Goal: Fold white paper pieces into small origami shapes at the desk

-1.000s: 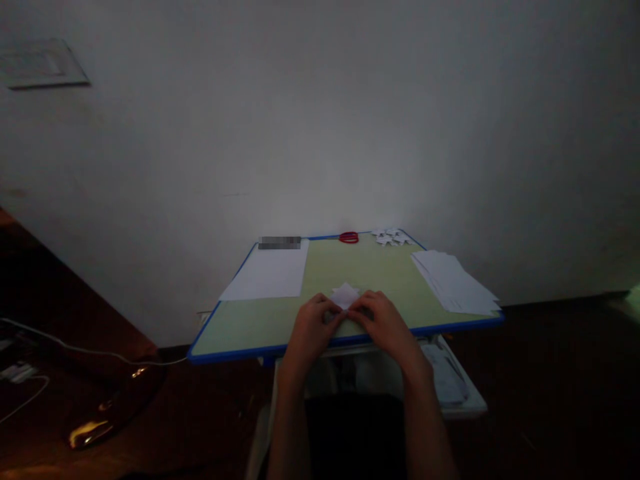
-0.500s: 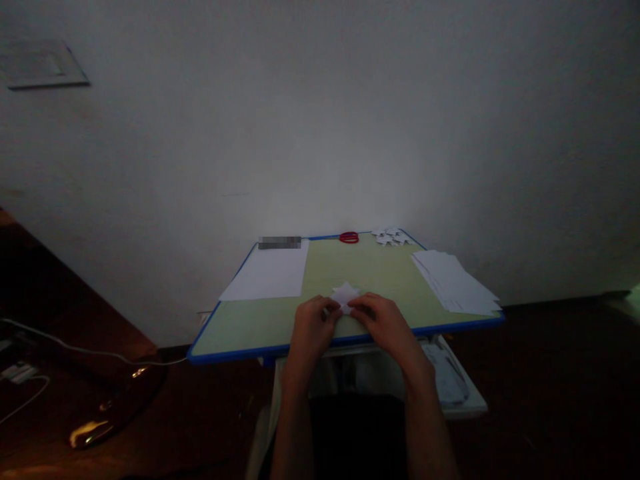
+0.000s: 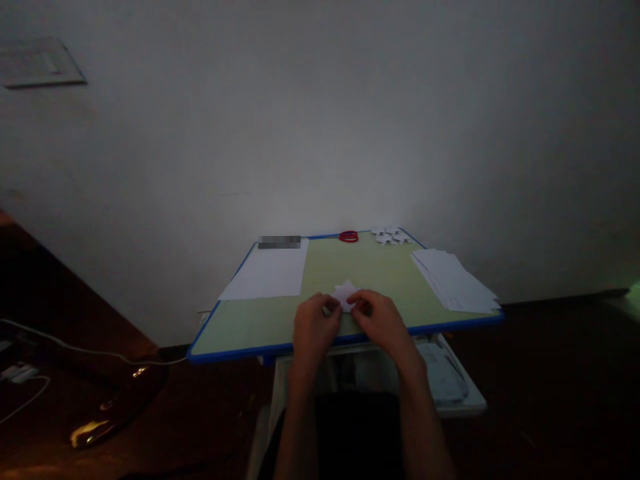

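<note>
Near the front edge of the table, a small folded white paper (image 3: 345,292) with pointed corners is held between my two hands. My left hand (image 3: 316,324) pinches its left lower side with thumb and fingertips. On the other side, my right hand (image 3: 380,320) grips the right lower edge in a pinch. The fingertips cover the paper's lower corners, so its full shape is partly hidden.
White sheets lie at the left (image 3: 273,272) and in a fanned stack (image 3: 453,280) at the right. Red-handled scissors (image 3: 349,237) and several folded paper pieces (image 3: 391,235) are at the back of the blue-edged table (image 3: 240,333). An open drawer (image 3: 467,400) juts out below.
My right hand has shifted its fingers slightly on the folded paper, and the right forearm has moved a little left. The left hand stays nearly in place.
</note>
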A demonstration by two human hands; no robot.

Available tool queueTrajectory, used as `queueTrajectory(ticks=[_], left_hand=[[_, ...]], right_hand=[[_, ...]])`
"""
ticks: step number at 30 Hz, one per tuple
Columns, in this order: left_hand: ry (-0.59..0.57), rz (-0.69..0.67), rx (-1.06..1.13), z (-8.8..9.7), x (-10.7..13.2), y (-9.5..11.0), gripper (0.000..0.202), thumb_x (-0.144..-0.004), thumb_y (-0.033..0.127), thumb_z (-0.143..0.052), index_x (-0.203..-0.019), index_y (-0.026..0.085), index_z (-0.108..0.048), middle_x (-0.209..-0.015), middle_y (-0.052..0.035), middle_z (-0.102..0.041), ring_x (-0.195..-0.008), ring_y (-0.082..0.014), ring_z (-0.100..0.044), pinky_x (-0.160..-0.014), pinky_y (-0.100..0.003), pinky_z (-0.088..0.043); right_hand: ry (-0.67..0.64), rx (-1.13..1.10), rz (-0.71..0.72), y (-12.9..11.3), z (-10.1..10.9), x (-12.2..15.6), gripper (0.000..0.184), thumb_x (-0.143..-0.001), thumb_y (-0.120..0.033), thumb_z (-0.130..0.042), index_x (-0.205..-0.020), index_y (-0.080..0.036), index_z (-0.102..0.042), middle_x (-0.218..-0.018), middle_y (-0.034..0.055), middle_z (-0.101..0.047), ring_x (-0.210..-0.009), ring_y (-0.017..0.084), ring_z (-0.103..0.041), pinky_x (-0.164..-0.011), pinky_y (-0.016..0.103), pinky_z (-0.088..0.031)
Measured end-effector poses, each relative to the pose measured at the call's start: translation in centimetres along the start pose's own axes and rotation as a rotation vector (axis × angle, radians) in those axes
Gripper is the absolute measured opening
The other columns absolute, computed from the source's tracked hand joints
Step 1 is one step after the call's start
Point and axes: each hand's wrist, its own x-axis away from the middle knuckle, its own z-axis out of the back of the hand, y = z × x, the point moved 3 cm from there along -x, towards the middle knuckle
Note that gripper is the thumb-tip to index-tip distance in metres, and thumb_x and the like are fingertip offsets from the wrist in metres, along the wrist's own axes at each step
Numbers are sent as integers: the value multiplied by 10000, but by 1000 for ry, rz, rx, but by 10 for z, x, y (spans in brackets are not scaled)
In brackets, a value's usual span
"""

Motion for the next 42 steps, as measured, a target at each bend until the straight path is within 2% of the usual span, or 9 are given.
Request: queueTrajectory(ticks=[4,8,14,19,24,30,35,39,42], left_hand=[[7,14,24,-2,-4,-6,26,-823,169,-740,-809,183,-756,-791,-34,-763,-688,-172,-661,-676,-289,-463],[1,-3,25,-4,-5,-10,44,-844,201,-742,-812,172,-752,-809,-50,-756,-703,-180,-666,-688,-299,-468],[22,-24,48,1,-3,-8,142,-928,187,-621,-866,173,-747,-832,-49,-741,-687,-168,-658,-683,-290,-474],[42,-35,24,4,-2,-5,159,-944,206,-610,-866,170,-743,-842,-56,-719,-699,-169,-653,-699,-292,-480],[-31,-61,-57,0,1,-3,143,-915,174,-664,-1005,179,-775,-959,-71,-695,-742,-169,-653,-743,-301,-484],[-56,-45,-104,0,0,-3,155,-947,180,-638,-965,179,-792,-936,-62,-700,-758,-174,-646,-754,-301,-469],[-53,-29,-95,1,0,-2,136,-925,155,-661,-963,169,-791,-943,-62,-719,-736,-170,-649,-737,-297,-466],[-76,-78,-77,0,1,-1,149,-919,148,-666,-993,176,-793,-978,-65,-734,-754,-178,-665,-731,-299,-482],[-102,-142,-79,0,2,-4,163,-931,149,-651,-975,173,-807,-982,-79,-739,-850,-206,-689,-802,-320,-511]], right_hand=[[-51,-38,73,-4,2,2,332,-841,-80,-597,-1098,-233,-742,-844,16,-723,-757,185,-681,-762,312,-520],[-71,1,137,-7,3,4,311,-882,-87,-582,-1059,-244,-784,-944,47,-702,-830,193,-682,-821,325,-523],[-71,21,116,-5,2,3,334,-891,-89,-596,-1118,-237,-791,-933,49,-682,-821,193,-675,-828,336,-518],[-85,-17,109,-6,2,2,333,-891,-90,-621,-1142,-231,-789,-946,49,-701,-811,184,-677,-815,322,-519],[-81,-24,95,-4,0,1,255,-927,-176,-661,-1141,-202,-798,-994,81,-720,-857,203,-688,-840,334,-533],[-60,13,104,0,0,-1,258,-920,-126,-662,-1121,-195,-809,-1045,97,-722,-969,226,-699,-931,357,-522],[-65,-11,80,1,1,-2,208,-903,-135,-695,-1051,-199,-826,-1032,89,-759,-935,219,-719,-902,344,-533],[-42,54,69,2,1,-3,195,-887,-128,-715,-1036,-176,-832,-983,100,-745,-904,222,-714,-877,343,-530],[-41,71,64,3,-1,-3,193,-893,-139,-715,-1040,-176,-834,-963,100,-732,-891,222,-708,-866,343,-528]])
